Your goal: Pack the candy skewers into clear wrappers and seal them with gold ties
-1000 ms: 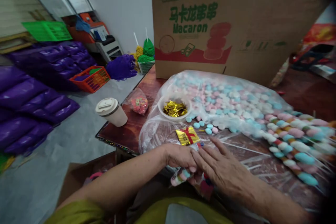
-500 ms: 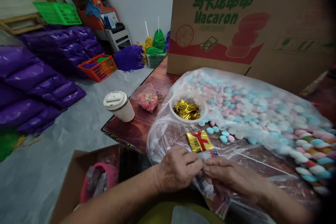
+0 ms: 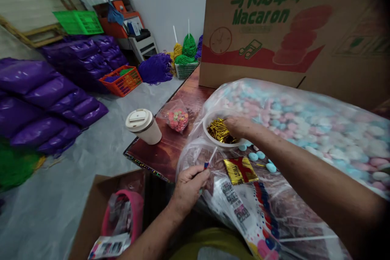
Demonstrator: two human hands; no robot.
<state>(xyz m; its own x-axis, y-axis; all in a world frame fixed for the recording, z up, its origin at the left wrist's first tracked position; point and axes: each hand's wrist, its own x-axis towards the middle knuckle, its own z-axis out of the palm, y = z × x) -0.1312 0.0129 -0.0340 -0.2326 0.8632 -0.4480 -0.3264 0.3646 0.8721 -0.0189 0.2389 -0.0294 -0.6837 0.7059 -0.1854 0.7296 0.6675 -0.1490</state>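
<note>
My left hand is closed in a pinch around a white stick, which pokes up from a bit of blue and red wrapper at the fingertips. What else lies inside the fist is hidden. My right hand reaches into a round white bowl of gold twist ties; its fingertips are down among the ties and hard to make out. Below the bowl lies a gold packet with red marks. Printed clear bags with labels and blue and red dots spread out in front of me.
Behind the bowl lies a big clear bag of pastel candies, with loose blue ones beside it. A tall cardboard box, a lidded cup and a small candy bag stand around. Lower left, an open carton holds a pink basket.
My hands have parted. The right one has gone up and into the bowl, while the left has tilted up, showing the white stick. The printed bags are now uncovered. The view has shifted slightly.
</note>
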